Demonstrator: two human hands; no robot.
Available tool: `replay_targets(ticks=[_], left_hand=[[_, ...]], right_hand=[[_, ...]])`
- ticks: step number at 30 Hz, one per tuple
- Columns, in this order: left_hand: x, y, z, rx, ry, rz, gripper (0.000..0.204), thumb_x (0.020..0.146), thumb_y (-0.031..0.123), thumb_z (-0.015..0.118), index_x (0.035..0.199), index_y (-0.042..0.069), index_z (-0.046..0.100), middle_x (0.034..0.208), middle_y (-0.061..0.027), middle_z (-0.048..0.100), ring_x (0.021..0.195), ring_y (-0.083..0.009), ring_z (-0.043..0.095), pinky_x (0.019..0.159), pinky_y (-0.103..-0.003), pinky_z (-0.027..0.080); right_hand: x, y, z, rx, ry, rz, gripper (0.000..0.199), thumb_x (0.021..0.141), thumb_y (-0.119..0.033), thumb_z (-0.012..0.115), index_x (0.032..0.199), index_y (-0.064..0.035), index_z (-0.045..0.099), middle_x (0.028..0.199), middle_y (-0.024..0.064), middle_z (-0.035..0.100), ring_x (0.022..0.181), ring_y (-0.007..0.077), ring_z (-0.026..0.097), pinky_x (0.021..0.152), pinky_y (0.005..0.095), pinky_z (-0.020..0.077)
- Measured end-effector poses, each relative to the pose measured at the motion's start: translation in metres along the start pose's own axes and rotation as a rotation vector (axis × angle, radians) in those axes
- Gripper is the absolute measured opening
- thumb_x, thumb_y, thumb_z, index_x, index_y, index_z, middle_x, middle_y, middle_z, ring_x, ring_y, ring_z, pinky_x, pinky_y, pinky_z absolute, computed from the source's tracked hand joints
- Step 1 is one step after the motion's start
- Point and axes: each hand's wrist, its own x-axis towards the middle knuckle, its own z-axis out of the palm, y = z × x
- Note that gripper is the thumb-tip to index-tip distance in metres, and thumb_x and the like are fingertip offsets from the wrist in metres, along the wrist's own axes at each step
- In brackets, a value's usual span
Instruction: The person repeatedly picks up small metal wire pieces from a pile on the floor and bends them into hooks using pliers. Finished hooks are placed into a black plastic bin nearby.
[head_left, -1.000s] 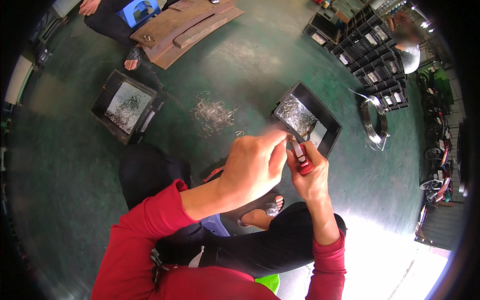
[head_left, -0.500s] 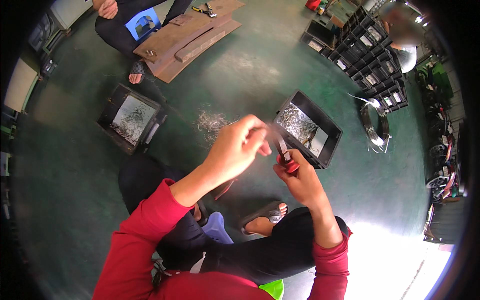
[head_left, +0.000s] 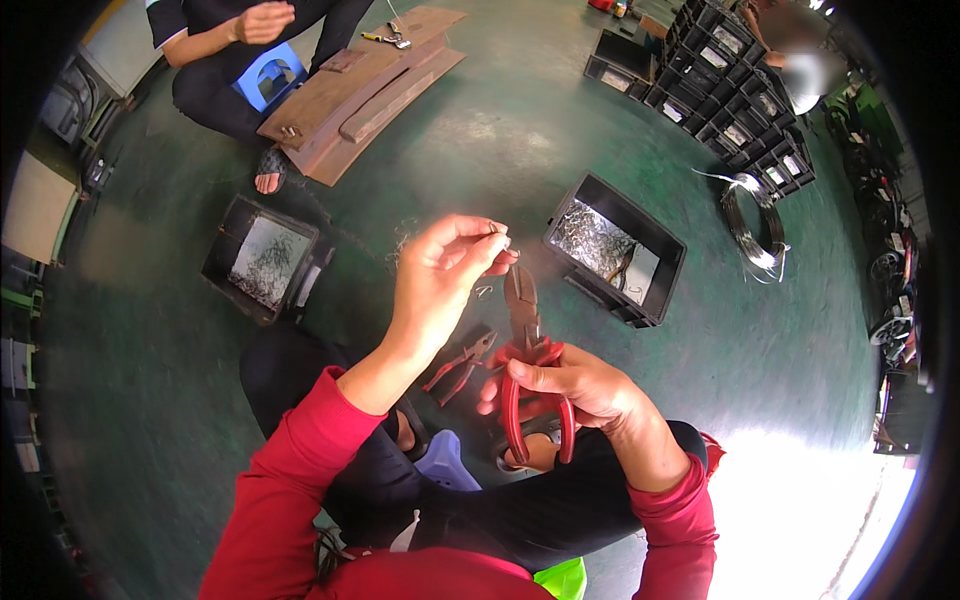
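My left hand (head_left: 437, 275) pinches a small bent piece of metal wire (head_left: 503, 238) between thumb and fingertips. In my right hand (head_left: 590, 385) is a pair of red-handled pliers (head_left: 523, 315), the jaws pointing up toward the wire piece. Whether jaws and wire touch, I cannot tell. On the floor below my left hand lies a second pair of red-handled pliers (head_left: 466, 366). Ahead to the right sits a black crate (head_left: 655, 312) with many small wire pieces (head_left: 590, 238) and a dark tool (head_left: 622, 268) inside.
Another black crate (head_left: 222, 268) with wire pieces stands at the left. Beyond it are a rusty steel beam (head_left: 370, 85) with pliers on it and a person on a blue stool (head_left: 268, 78). Stacked black crates (head_left: 725, 95) and a wire coil (head_left: 752, 225) occupy the right.
The pliers in my right hand have swung into full view and moved left and down. My left hand has shifted slightly left, its fingertips now showing the wire piece.
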Motion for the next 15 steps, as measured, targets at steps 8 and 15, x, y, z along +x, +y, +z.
replay_targets(ticks=[8, 15], left_hand=[[-0.0037, -0.0017, 0.0034, 0.059, -0.037, 0.114, 0.009, 0.092, 0.003, 0.060, 0.101, 0.000, 0.063, 0.099, -0.0081, 0.067, 0.091, -0.0168, 0.067, 0.081, -0.030, 0.054], [-0.0014, 0.0038, -0.0001, 0.136, -0.118, 0.092, 0.018, 0.094, 0.004, 0.057, 0.110, 0.000, 0.063, 0.112, -0.0111, 0.064, 0.104, -0.0225, 0.064, 0.087, -0.034, 0.055]], right_hand=[[-0.0053, -0.0051, 0.0035, 0.071, 0.004, -0.043, 0.047, 0.092, -0.040, 0.062, 0.113, 0.0024, 0.056, 0.105, 0.0127, 0.064, 0.101, 0.0239, 0.063, 0.088, 0.0371, 0.0502], [-0.0085, -0.0038, -0.0024, -0.166, 0.196, -0.158, 0.034, 0.094, -0.032, 0.062, 0.106, -0.0005, 0.056, 0.091, 0.0087, 0.064, 0.085, 0.0199, 0.063, 0.079, 0.0357, 0.0507]])
